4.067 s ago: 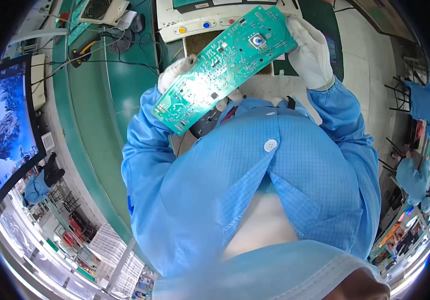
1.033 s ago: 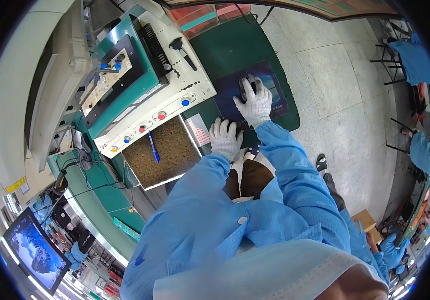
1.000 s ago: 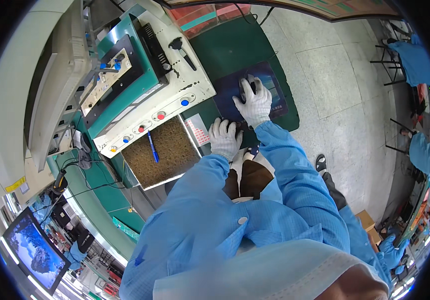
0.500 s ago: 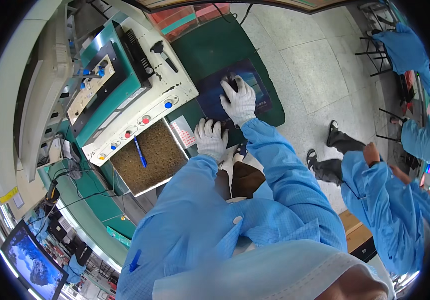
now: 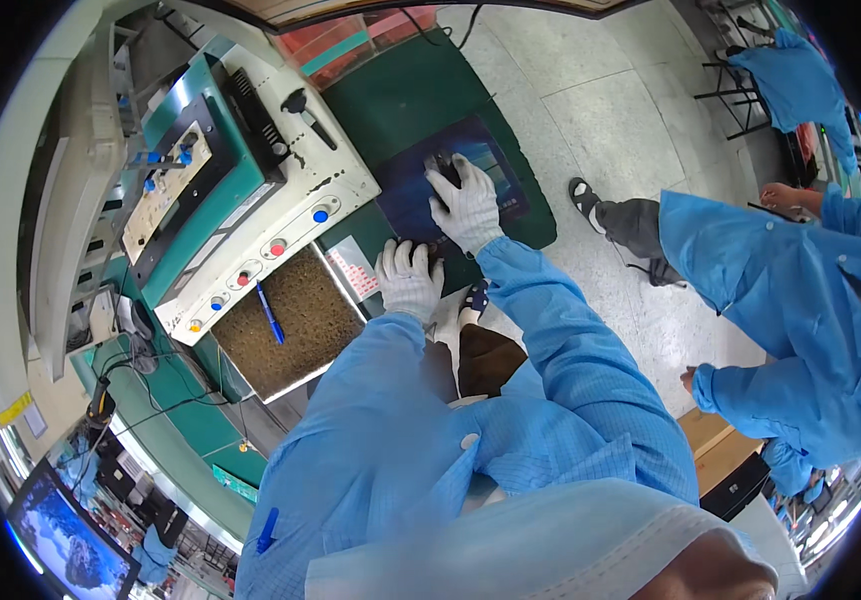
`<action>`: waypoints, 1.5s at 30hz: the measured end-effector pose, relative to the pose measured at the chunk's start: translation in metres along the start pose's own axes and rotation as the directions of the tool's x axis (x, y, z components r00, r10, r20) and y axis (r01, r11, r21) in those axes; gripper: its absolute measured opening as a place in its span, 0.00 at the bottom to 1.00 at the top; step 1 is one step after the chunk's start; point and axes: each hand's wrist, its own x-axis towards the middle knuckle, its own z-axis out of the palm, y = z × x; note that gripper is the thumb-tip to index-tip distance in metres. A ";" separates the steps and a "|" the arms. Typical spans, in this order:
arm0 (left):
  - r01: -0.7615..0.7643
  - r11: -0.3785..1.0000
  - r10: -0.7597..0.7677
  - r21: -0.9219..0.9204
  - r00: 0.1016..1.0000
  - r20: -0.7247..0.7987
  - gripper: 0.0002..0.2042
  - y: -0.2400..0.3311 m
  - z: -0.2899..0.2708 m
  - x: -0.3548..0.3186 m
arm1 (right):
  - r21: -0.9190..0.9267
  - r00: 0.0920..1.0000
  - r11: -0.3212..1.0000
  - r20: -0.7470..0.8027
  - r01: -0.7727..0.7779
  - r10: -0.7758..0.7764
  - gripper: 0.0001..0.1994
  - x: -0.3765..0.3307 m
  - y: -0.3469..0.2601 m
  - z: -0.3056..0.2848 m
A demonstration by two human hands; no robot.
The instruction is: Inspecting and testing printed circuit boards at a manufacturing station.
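Observation:
My right hand [image 5: 469,208], in a white glove, rests over a dark computer mouse [image 5: 438,165]. The glove's fingers lie along the mouse and partly hide it. Beneath it is a dark blue mouse pad [image 5: 412,212] on the green table mat [image 5: 375,110]. My left hand [image 5: 409,280], gloved too, lies at the mat's near edge with its fingers slightly apart, and I see nothing in it. Beside it is a white sheet with red labels [image 5: 352,268].
On the left stands a cream and green machine [image 5: 250,205] with coloured buttons. A blue pen [image 5: 270,312] lies on a brown speckled panel [image 5: 295,345]. Red bins [image 5: 325,45] stand beyond the mat. On the right, a person in a blue coat [image 5: 760,270] is on the tiled floor.
The person on the right has moved farther up the picture. The view has shifted slightly, while my hands stay in about the same places on the mat and mouse.

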 end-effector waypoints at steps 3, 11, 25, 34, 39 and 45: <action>-0.002 1.000 0.002 0.003 1.000 -0.002 0.20 0.000 0.001 0.000 | 0.003 1.000 1.000 0.008 0.005 -0.005 0.29 0.001 0.000 -0.001; -0.010 1.000 0.010 -0.002 1.000 -0.020 0.20 -0.001 0.002 0.000 | -0.024 0.999 0.999 0.035 -0.023 0.024 0.29 0.000 0.000 0.003; 0.001 1.000 -0.001 0.027 1.000 0.021 0.22 -0.002 0.001 -0.001 | -0.010 0.999 0.999 0.018 -0.044 0.044 0.29 0.000 -0.001 0.004; -0.015 0.999 0.015 0.046 1.000 0.017 0.25 0.003 -0.002 0.002 | 0.011 0.998 0.998 -0.006 -0.056 0.056 0.29 0.002 0.000 0.002; -0.012 0.999 0.012 0.033 1.000 0.017 0.24 0.002 0.000 0.000 | 0.028 0.997 0.997 0.018 -0.074 0.073 0.28 0.001 0.000 0.002; -0.021 1.000 0.021 0.018 1.000 0.005 0.24 0.001 0.000 0.000 | 0.030 0.998 0.998 0.017 -0.054 0.054 0.28 0.003 0.000 0.001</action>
